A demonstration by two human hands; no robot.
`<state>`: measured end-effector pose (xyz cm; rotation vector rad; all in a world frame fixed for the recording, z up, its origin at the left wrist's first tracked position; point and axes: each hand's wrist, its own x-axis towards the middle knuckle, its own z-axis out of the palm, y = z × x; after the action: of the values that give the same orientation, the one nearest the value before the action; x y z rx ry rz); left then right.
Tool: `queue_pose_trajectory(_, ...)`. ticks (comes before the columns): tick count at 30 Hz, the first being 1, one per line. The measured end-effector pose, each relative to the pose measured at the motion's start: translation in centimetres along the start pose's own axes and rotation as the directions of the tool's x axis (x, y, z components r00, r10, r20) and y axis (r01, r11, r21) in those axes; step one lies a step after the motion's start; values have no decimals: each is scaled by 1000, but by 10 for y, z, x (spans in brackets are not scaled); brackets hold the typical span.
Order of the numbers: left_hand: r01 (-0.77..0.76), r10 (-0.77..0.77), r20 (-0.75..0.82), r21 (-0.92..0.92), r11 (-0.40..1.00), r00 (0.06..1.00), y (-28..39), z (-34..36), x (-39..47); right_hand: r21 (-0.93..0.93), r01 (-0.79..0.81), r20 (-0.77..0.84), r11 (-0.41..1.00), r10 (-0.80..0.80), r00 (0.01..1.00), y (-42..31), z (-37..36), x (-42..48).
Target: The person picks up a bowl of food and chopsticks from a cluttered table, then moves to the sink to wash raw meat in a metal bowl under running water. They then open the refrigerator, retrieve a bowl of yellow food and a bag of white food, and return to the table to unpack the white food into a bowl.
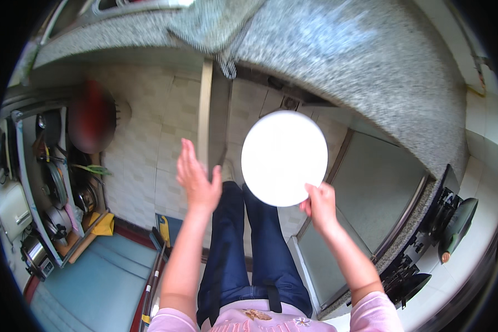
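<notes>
A round white plate [284, 155] is held out in front of me above the floor. My right hand [321, 203] grips its lower right rim, thumb on the upper face. Bright light washes out the plate's surface, so no detail shows on it. My left hand [198, 182] hangs in the air to the left of the plate, apart from it. Its fingers point away from me, the thumb stands off from them, and it holds nothing. Just beyond that hand is the edge of an open cabinet door [205, 112].
A speckled stone countertop [357, 62] curves across the far side, with a cloth [216, 29] draped over its edge. Glass-fronted cabinet doors [377, 186] and a stove with a wok [458, 228] lie to the right. Pots fill a rack [39, 195] at left.
</notes>
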<state>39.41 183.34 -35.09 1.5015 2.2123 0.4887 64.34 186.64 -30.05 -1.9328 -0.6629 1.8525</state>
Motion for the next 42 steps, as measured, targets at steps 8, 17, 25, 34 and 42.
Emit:
queue_pose_trajectory(8,415,125,561,-727,547,818,41,67,-30,107,155,-53,982,-150,987,-37,-25,-125)
queue_pose_trajectory(17,385,234,383,-922,40,894,115,-206,50,168,384,149,908,-408,901,-150,67,-125)
queue_pose_trajectory(25,483,347,507,-861,160,789,51,-324,239,616,41,490,786,-423,762,-288,215,-50)
queue_pose_trajectory(34,-560,610,-39,355,749,791,-8,-390,521,771,137,113,622,-345,932,-352,306,-13)
queue_pose_trajectory(42,-637,684,88,467,613,724,-64,-396,590,802,214,12,558,-373,928,-390,336,25)
